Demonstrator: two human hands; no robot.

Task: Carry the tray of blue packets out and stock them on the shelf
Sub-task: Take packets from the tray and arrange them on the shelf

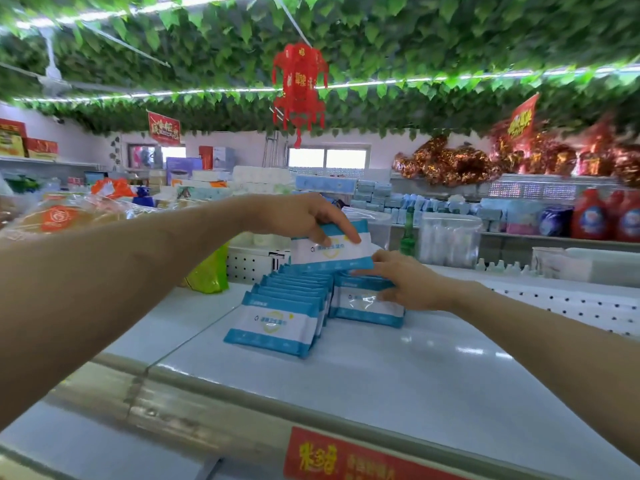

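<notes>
White shelf (433, 362), red label (346, 459) on its front rail. Row of blue packets (277, 320) stands on it, blue edges, white middle band. Second stack (363, 310) just beside. Right hand (405, 282) on that stack, grip unclear. Left hand (304, 216) pinches one packet (332, 252) above the row.

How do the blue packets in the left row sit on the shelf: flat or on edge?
On edge, leaning back: in the left row the front face tilts, top edges lined up behind.
</notes>
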